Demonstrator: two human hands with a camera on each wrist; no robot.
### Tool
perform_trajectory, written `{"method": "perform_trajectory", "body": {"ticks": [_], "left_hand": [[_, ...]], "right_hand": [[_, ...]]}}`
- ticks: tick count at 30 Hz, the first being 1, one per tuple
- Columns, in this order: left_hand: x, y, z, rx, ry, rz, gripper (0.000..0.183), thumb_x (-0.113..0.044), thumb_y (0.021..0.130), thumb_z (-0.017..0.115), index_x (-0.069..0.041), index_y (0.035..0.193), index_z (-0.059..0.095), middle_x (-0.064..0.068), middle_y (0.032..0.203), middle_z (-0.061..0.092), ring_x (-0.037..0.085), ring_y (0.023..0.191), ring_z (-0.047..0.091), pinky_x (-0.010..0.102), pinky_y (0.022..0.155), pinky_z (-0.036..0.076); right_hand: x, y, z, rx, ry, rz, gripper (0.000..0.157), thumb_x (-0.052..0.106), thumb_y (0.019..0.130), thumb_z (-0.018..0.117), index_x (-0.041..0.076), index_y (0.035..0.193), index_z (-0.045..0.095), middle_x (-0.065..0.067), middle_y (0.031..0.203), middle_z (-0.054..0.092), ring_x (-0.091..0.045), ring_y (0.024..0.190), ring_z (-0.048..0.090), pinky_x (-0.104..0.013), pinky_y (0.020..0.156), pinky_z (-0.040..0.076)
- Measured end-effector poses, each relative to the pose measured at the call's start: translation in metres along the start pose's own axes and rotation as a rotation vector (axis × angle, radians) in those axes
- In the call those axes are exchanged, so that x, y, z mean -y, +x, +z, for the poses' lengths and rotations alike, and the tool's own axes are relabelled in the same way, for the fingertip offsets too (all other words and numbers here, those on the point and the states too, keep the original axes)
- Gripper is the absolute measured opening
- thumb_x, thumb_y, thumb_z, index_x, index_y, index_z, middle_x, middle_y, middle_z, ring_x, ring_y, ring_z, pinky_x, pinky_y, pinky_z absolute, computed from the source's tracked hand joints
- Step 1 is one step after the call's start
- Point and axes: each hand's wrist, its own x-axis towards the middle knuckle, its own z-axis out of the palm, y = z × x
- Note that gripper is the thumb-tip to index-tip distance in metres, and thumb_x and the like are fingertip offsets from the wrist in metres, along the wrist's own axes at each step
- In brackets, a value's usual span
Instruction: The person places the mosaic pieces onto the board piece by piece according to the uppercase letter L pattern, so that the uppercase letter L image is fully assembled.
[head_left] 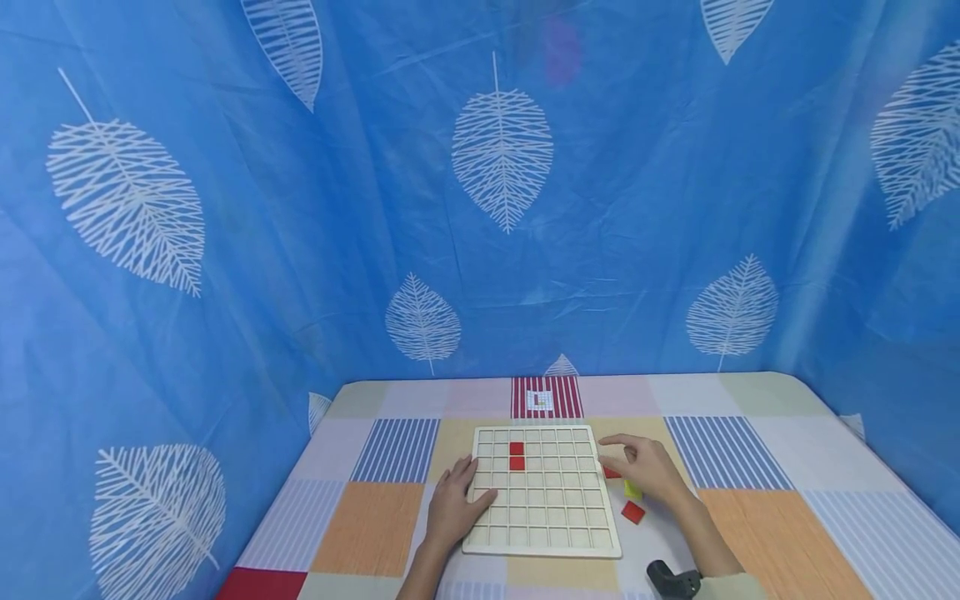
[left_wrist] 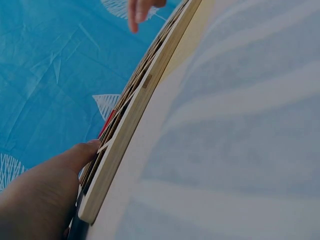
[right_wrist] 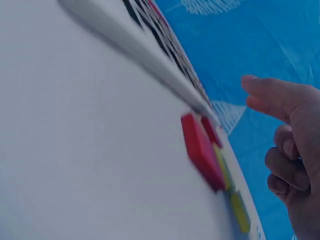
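A pale wooden grid board (head_left: 555, 512) lies on the table in the head view. Two red square tiles (head_left: 517, 463) sit one behind the other in its upper left cells. My left hand (head_left: 452, 504) rests at the board's left edge, thumb over the rim and fingers along the side. Beyond the right edge hovers my right hand (head_left: 651, 468), thumb and index finger held apart with nothing between them, other fingers curled. Beneath and beside it are a loose red tile (head_left: 633, 512), yellow tiles (right_wrist: 240, 212) and another red tile (head_left: 612, 473), partly hidden by the hand.
A small card (head_left: 539, 401) with a grid pattern lies behind the board. Patchwork cloth (head_left: 378, 529) covers the table. Blue curtains (head_left: 600, 250) with white leaves surround it on the back and sides. A black device (head_left: 671, 579) is at the right wrist.
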Motion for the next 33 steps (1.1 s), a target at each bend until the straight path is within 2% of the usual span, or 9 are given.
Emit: {"method": "perform_trajectory", "body": {"ticks": [4, 9, 12, 15, 22, 24, 27, 29, 33], "left_hand": [[0.0, -0.001, 0.0, -0.005, -0.005, -0.002, 0.068, -0.047, 0.078, 0.068, -0.001, 0.127, 0.054, 0.015, 0.134, 0.049, 0.032, 0.124, 0.043, 0.048, 0.106, 0.029], [-0.001, 0.0, 0.0, -0.02, -0.003, 0.011, 0.067, -0.046, 0.078, 0.068, -0.001, 0.126, 0.055, 0.016, 0.132, 0.05, 0.032, 0.123, 0.044, 0.048, 0.105, 0.031], [-0.001, 0.0, -0.001, -0.013, -0.006, 0.008, 0.067, -0.047, 0.078, 0.068, -0.001, 0.126, 0.055, 0.015, 0.133, 0.049, 0.032, 0.124, 0.044, 0.048, 0.106, 0.03], [-0.001, 0.001, -0.001, -0.008, -0.014, 0.009, 0.068, -0.047, 0.079, 0.067, -0.001, 0.127, 0.054, 0.016, 0.133, 0.049, 0.032, 0.124, 0.043, 0.048, 0.106, 0.03], [-0.002, 0.001, -0.001, -0.005, -0.008, 0.003, 0.068, -0.047, 0.079, 0.067, -0.001, 0.127, 0.054, 0.015, 0.134, 0.048, 0.031, 0.125, 0.042, 0.047, 0.106, 0.029], [-0.001, 0.001, -0.001, -0.004, -0.001, -0.003, 0.068, -0.047, 0.079, 0.067, -0.002, 0.127, 0.054, 0.014, 0.134, 0.048, 0.03, 0.126, 0.042, 0.046, 0.107, 0.028], [-0.001, 0.001, -0.001, 0.002, -0.002, -0.009, 0.068, -0.048, 0.078, 0.067, -0.002, 0.127, 0.054, 0.014, 0.134, 0.048, 0.03, 0.126, 0.041, 0.046, 0.107, 0.028], [0.0, 0.0, -0.001, 0.005, -0.006, -0.006, 0.068, -0.047, 0.079, 0.067, -0.001, 0.127, 0.054, 0.015, 0.134, 0.048, 0.03, 0.126, 0.041, 0.046, 0.107, 0.027], [0.0, 0.0, -0.001, 0.004, -0.013, -0.001, 0.068, -0.047, 0.079, 0.067, -0.001, 0.127, 0.053, 0.015, 0.134, 0.048, 0.03, 0.125, 0.042, 0.047, 0.107, 0.028]], "right_hand": [[-0.016, -0.003, -0.004, 0.037, 0.002, 0.036, 0.034, 0.034, 0.076, 0.076, 0.014, 0.102, 0.071, 0.005, 0.05, 0.031, -0.007, 0.044, 0.026, -0.02, 0.037, 0.023], [-0.024, -0.004, -0.009, 0.084, -0.02, 0.054, 0.034, 0.034, 0.075, 0.076, 0.014, 0.103, 0.071, 0.001, 0.056, 0.038, -0.011, 0.05, 0.033, -0.02, 0.041, 0.026], [-0.026, -0.004, -0.01, 0.102, -0.035, 0.068, 0.035, 0.034, 0.074, 0.076, 0.014, 0.102, 0.072, 0.0, 0.069, 0.052, -0.012, 0.058, 0.039, -0.021, 0.047, 0.03], [-0.026, -0.004, -0.012, 0.118, -0.04, 0.089, 0.033, 0.033, 0.073, 0.077, 0.015, 0.1, 0.072, -0.002, 0.081, 0.058, -0.014, 0.067, 0.044, -0.024, 0.052, 0.033], [-0.027, -0.004, -0.013, 0.137, -0.052, 0.092, 0.031, 0.032, 0.073, 0.077, 0.014, 0.097, 0.073, -0.001, 0.079, 0.056, -0.016, 0.07, 0.044, -0.027, 0.054, 0.033], [-0.027, -0.005, -0.013, 0.128, -0.052, 0.086, 0.031, 0.033, 0.073, 0.077, 0.015, 0.097, 0.073, -0.001, 0.072, 0.054, -0.014, 0.065, 0.042, -0.025, 0.052, 0.031], [-0.027, -0.005, -0.012, 0.094, -0.048, 0.054, 0.032, 0.035, 0.073, 0.077, 0.014, 0.097, 0.072, 0.002, 0.058, 0.046, -0.01, 0.055, 0.036, -0.02, 0.046, 0.028], [-0.026, -0.004, -0.012, 0.071, -0.034, 0.026, 0.034, 0.037, 0.072, 0.077, 0.015, 0.098, 0.072, 0.004, 0.051, 0.034, -0.009, 0.047, 0.028, -0.02, 0.04, 0.023], [-0.017, -0.003, -0.011, 0.031, -0.031, -0.052, 0.034, 0.038, 0.072, 0.077, 0.016, 0.098, 0.072, 0.007, 0.049, 0.029, -0.006, 0.045, 0.025, -0.018, 0.039, 0.021]]}}
